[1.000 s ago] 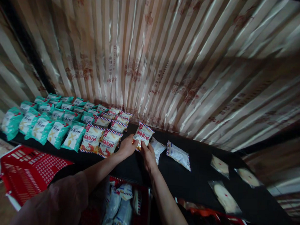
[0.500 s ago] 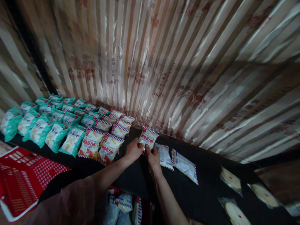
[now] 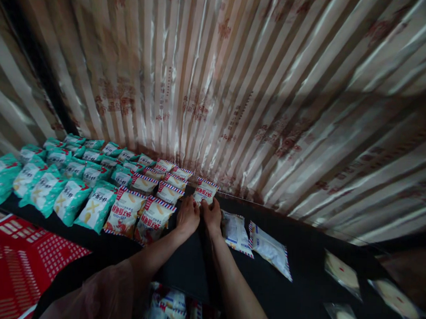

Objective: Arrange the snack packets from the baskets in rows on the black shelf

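A little shop, or a stall, it seems from here; teal snack packets (image 3: 96, 206) and red-lettered packets (image 3: 154, 218) sit in tidy display rows along a black shelf (image 3: 306, 295); a red, shopping-style basket (image 3: 21, 254) is at its near side.

Dim scene — glare streaks along the shiny curtain (image 3: 198, 79), shadow across its right side. Edges stretched, smeared — fine print on the held packet (image 3: 205, 191) too soft to read.

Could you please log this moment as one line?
Left hand: holds red-lettered bag; Right hand: holds same bag; Leftward: teal bags; Rightward: two pale striped-edge bags; Below: black surface
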Tool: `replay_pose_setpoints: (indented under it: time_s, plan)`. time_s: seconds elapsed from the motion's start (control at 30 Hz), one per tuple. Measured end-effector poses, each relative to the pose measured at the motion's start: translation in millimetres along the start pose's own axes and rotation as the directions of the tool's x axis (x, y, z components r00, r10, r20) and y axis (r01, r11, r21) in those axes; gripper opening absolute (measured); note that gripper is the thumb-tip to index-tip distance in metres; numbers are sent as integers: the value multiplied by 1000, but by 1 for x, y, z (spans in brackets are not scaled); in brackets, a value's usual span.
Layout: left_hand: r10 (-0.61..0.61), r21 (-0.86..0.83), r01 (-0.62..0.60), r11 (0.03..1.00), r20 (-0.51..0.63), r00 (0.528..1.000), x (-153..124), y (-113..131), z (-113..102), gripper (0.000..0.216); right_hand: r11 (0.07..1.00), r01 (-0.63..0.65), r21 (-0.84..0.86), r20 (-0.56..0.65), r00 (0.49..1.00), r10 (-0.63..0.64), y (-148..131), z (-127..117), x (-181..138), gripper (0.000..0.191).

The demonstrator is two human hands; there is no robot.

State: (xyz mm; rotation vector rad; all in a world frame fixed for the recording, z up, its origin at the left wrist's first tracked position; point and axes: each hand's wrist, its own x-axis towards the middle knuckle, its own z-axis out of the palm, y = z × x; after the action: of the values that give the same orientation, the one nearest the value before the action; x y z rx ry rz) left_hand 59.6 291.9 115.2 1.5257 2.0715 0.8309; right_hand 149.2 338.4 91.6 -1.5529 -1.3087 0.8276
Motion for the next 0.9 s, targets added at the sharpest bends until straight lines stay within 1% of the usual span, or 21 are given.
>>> replay_pose_setpoints:
  time_s: [0.1, 0.2, 0.37, 0.67, 0.8, 0.9]
  plan:
    - [24, 27, -23, 999, -21, 1000, 0, -6, 8, 46, 1000, 15, -19, 0, 1000, -15, 2, 6, 8, 61]
    - [74, 36, -72, 997, -63, 995, 2, -13, 14, 45, 998, 38, -59, 4, 999, -38, 3, 11, 13, 55]
    - [126, -1, -126, 992, -66, 990, 5, -20, 20, 46, 996, 86, -32, 34, 996, -85, -1, 14, 17, 49]
    - [149, 12, -148, 989, -63, 987, 3, -21, 18, 45, 977, 129, -172, 68, 991, -119, -5, 22, 19, 35]
    - [176, 61, -173, 983, -50, 983, 1, -21, 16, 47, 951, 136, -277, 33, 991, -132, -4, 27, 20, 37]
    - [194, 99, -190, 977, -37, 980, 0, -22, 14, 47, 948, 137, -287, 79, 990, -119, -5, 28, 19, 37]
